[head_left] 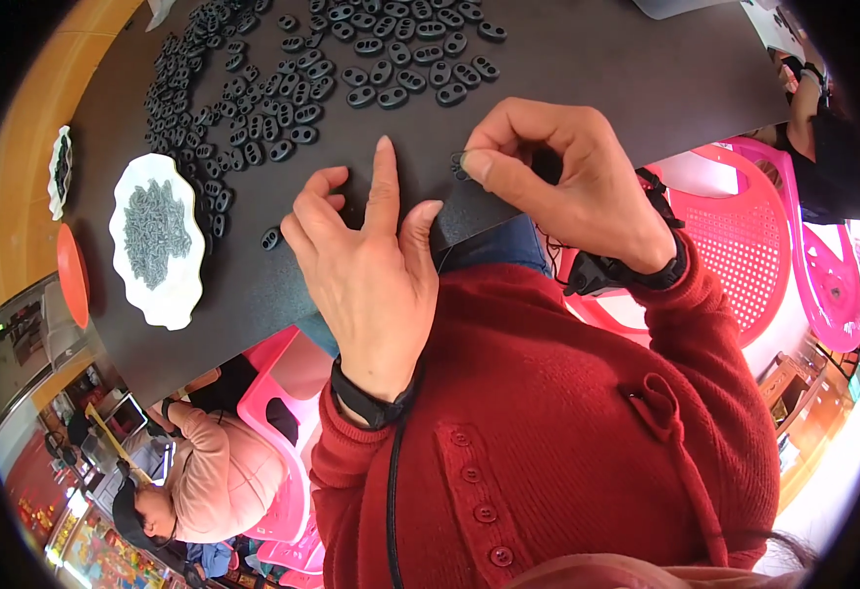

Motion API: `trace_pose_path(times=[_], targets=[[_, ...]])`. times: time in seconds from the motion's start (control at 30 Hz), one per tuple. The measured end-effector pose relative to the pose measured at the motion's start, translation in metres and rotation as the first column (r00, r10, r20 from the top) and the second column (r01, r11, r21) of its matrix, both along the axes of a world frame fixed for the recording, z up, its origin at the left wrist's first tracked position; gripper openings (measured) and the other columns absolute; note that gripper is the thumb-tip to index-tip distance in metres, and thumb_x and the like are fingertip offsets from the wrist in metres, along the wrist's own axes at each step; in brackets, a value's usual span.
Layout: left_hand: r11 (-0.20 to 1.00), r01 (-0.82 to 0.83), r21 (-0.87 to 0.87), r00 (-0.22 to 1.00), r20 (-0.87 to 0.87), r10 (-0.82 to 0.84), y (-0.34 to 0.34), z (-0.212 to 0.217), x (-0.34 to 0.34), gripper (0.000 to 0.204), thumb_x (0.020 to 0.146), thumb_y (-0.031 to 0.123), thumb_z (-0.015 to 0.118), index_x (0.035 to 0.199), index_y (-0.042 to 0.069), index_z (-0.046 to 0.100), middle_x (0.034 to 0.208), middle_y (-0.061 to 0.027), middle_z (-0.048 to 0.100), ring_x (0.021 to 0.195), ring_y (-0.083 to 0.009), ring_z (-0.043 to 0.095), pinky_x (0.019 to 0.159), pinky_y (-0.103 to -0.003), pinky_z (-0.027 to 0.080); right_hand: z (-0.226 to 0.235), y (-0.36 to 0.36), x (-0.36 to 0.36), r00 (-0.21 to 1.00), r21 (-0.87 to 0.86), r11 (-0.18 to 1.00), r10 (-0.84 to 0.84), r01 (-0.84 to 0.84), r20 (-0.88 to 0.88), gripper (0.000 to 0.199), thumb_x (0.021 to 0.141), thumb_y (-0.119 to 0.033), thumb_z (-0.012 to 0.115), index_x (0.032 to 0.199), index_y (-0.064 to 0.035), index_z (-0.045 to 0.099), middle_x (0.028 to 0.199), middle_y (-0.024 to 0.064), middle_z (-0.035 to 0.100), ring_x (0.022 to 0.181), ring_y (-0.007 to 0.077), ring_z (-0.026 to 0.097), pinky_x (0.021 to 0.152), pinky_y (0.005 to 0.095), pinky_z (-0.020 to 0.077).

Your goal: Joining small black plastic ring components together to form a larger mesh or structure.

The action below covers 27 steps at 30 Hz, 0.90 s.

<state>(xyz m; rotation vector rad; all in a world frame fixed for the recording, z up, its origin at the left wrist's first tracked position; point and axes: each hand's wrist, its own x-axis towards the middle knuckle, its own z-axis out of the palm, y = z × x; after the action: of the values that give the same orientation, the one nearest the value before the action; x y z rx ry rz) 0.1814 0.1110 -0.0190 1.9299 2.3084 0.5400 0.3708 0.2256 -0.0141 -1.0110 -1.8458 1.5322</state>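
Observation:
My right hand (572, 177) is over the table's near edge, thumb and index finger pinched on a small black oval plastic piece (460, 167), mostly hidden by the fingertips. To its left, my left hand (366, 255) is held low over the tabletop. Its index finger points away from me, the thumb stands apart, and the other fingers bend loosely; nothing shows in it. A single black oval piece with two holes (272, 239) lies just left of that hand. Many more such black pieces (307, 113) are spread beyond both hands, mostly in one loose layer.
At the left stands a white scalloped dish (182, 306) heaped with small grey spring-like parts (157, 231). An orange-red plate (72, 275) and another white dish (60, 172) sit farther left. Pink plastic chairs (734, 231) flank me. A person in pink (224, 471) sits at the lower left.

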Motion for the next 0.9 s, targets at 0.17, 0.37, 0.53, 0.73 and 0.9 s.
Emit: trace_pose_path(times=[0.17,0.37,0.53,0.73,0.9], targets=[[0.998,-0.027,0.064,0.998,0.057,0.023,0.000,-0.009,-0.004,0.043,0.098,0.020,0.083,0.140,0.008,0.078,0.126,-0.0144,0.061,0.107,-0.0320,0.058,0.095,-0.046,0.052,-0.004,0.000,0.001,1.000,0.056,0.998,0.018,-0.019,0.010,0.014,0.105,-0.013,0.077,0.102,0.0007,0.075,0.081,-0.0059,0.065,0.074,0.0007,0.055,0.065,0.0216,0.0446],[0.978,-0.158,0.136,0.970,0.206,0.128,0.006,-0.008,-0.005,0.026,0.100,0.014,0.081,0.124,0.004,0.082,0.109,-0.0113,0.071,0.088,-0.0281,0.070,0.082,-0.042,0.056,-0.007,-0.007,-0.002,1.000,0.065,0.998,0.017,-0.017,0.010,0.015,0.105,-0.013,0.077,0.101,0.0005,0.075,0.081,-0.0061,0.064,0.075,0.0014,0.055,0.067,0.0225,0.0453],[0.970,-0.225,0.092,0.964,0.165,0.208,0.014,-0.004,0.002,0.020,0.101,0.013,0.079,0.117,0.003,0.082,0.105,-0.0115,0.073,0.076,-0.0227,0.072,0.074,-0.038,0.056,-0.002,-0.005,0.001,0.999,0.090,0.995,0.042,-0.043,0.019,0.015,0.106,-0.014,0.077,0.101,0.0001,0.075,0.081,-0.0068,0.063,0.075,0.0004,0.052,0.066,0.0222,0.0430],[0.950,-0.307,0.050,0.934,0.209,0.291,0.022,-0.003,0.020,0.010,0.100,0.012,0.078,0.109,0.007,0.077,0.108,-0.0121,0.072,0.087,-0.0379,0.074,0.077,-0.048,0.058,-0.005,0.000,0.009,0.997,0.081,0.994,0.076,-0.075,-0.012,0.014,0.106,-0.013,0.076,0.101,-0.0004,0.073,0.082,-0.0080,0.062,0.074,-0.0002,0.050,0.066,0.0213,0.0413],[0.946,-0.314,0.077,0.946,0.104,0.306,0.021,-0.008,0.029,0.008,0.104,0.008,0.071,0.109,0.004,0.076,0.098,-0.0139,0.070,0.084,-0.0363,0.070,0.074,-0.045,0.055,-0.010,0.008,0.016,0.995,0.119,0.989,0.088,-0.082,-0.048,0.010,0.106,-0.009,0.073,0.103,0.0001,0.072,0.083,-0.0062,0.062,0.076,0.0017,0.050,0.068,0.0230,0.0430]])
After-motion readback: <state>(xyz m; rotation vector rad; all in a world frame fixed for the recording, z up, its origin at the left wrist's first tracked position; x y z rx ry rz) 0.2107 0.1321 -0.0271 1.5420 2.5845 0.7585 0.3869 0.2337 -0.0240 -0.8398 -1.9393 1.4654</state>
